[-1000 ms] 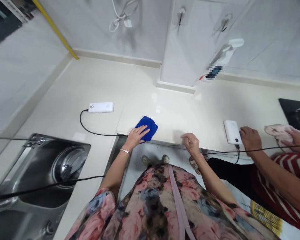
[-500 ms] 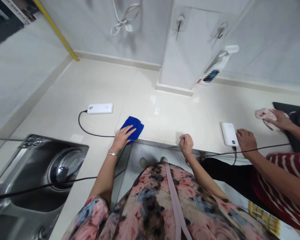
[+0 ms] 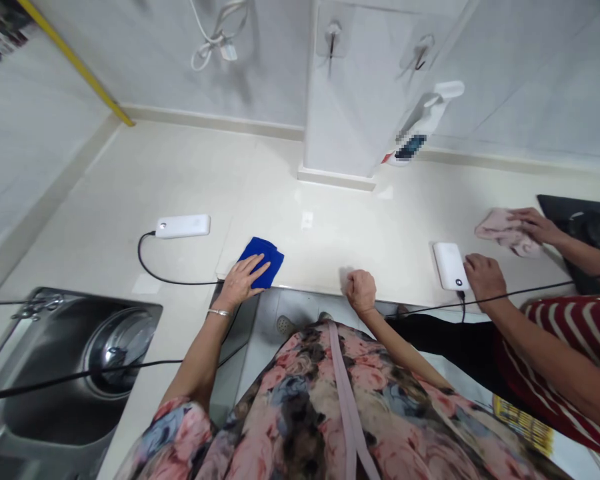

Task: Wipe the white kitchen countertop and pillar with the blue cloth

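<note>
And here we are at the counter: the left hand (image 3: 241, 283) lies flat on a folded royal-blue microfibre cloth (image 3: 263, 263), fingers spread across the top, pressing rather than gripping. That cloth sits right at the front edge of the cream stone countertop (image 3: 330, 233). A thin silver bracelet (image 3: 219, 313) circles that wrist. Over to the right hand (image 3: 361, 291), curled into a loose fist, knuckles down on the counter edge, nothing visible in it.

To the left, a white rectangular power bank (image 3: 183, 226) trails a black cable (image 3: 167, 277) past a stainless-steel sink (image 3: 70, 373). A second white power bank (image 3: 450, 266) lies further right, and right beside it comes a co-worker's hand (image 3: 484, 277), in a red-and-white striped sleeve (image 3: 560, 347). The co-worker's other hand (image 3: 537, 227) presses on a crumpled pink cloth (image 3: 505, 231), next to a black stovetop (image 3: 590, 220). Overhead, white wall tiles (image 3: 525, 73) carry adhesive hooks.
</note>
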A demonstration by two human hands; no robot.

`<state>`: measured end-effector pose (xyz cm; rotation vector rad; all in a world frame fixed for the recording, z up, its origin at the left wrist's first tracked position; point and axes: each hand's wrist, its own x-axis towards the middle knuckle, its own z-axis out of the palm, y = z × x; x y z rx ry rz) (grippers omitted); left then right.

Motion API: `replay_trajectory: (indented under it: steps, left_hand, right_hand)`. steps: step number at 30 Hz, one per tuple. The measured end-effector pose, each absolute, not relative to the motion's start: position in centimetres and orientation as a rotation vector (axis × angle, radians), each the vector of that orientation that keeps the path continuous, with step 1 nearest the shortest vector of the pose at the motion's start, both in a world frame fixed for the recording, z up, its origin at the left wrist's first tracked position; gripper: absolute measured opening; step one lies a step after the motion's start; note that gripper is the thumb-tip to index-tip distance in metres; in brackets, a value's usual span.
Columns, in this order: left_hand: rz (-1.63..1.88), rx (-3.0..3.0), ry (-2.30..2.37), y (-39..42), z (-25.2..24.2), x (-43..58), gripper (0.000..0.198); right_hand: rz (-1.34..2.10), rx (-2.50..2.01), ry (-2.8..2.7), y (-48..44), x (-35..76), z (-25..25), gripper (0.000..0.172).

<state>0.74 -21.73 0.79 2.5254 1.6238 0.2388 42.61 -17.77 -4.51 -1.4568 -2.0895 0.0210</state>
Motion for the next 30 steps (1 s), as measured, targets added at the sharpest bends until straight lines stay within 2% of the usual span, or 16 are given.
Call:
replay_trajectory:
  steps: [14, 25, 30]
  left_hand:
    - [0.144, 2.543, 1.340, -18.9, 0.6, 13.8, 0.088]
    - [0.158, 2.565, 1.319, -18.3, 0.2, 23.5, 0.081]
    - [0.193, 2.601, 1.285, -18.2, -0.1, 23.4, 0.081]
  right_hand:
    - [0.094, -1.546, -2.128, -17.9, 42.4, -4.3, 0.015]
    - [0.096, -1.632, -2.077, -17.6, 42.3, -4.3, 0.021]
    - [0.076, -1.623, -2.069, -17.6, 42.3, -4.2, 0.023]
